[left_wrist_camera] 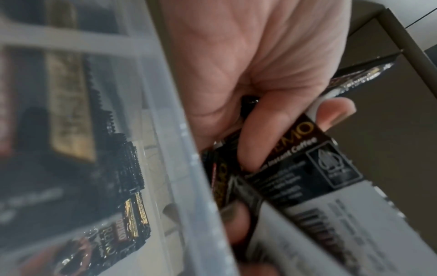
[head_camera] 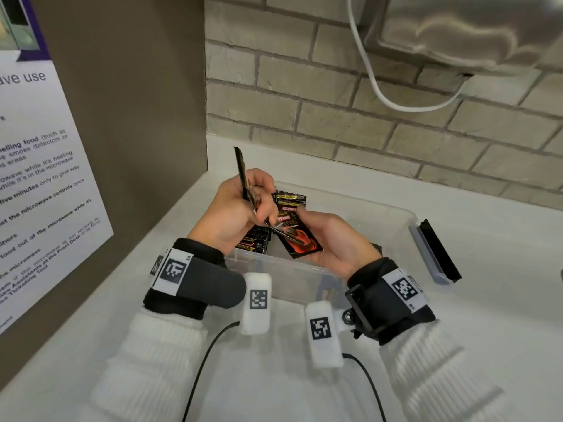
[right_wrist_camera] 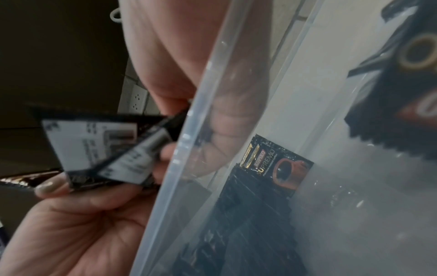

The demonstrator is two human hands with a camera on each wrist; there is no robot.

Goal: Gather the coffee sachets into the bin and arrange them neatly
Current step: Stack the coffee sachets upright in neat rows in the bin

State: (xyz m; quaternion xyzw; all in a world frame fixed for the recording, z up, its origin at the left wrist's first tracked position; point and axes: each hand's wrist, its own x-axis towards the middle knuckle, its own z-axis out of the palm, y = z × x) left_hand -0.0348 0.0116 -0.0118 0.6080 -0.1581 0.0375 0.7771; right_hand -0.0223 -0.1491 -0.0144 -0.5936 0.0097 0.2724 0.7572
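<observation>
**Both hands on sachets above the clear bin**

My left hand [head_camera: 236, 213] is over the near left corner of the bin [head_camera: 396, 222], its fingers [left_wrist_camera: 257, 142] curled round a thin sachet [head_camera: 243, 181] that stands almost on edge, its serrated top pointing up and away from me. From the left wrist view I can read "Instant Coffee" on a black pack under those fingers, and more than one pack seems to be pinched there, though I cannot tell how many.

My right hand [head_camera: 332, 239] lies palm up just right of the left, over the near wall of the bin. Its thumb and fingers [right_wrist_camera: 55, 184] hold a second sachet [head_camera: 300, 239], black with a red cup printed on it, tilted so its upper end meets the packs in my left hand. In the right wrist view the white printed backs of the held packs face the camera.

Inside the bin, more black sachets [head_camera: 289, 199] lie at the far left, beyond my hands, and a row [head_camera: 254, 242] sits under my left palm against the near left wall; the right wrist view shows them [right_wrist_camera: 279, 164] packed on edge.

The bin stands on a white bench [head_camera: 502, 300] against a brick wall [head_camera: 335, 117]. Its lid [head_camera: 434, 252] lies just right of it. A white cable [head_camera: 374, 86] hangs on the wall, and a printed notice [head_camera: 39, 178] hangs on the brown panel to the left.
</observation>
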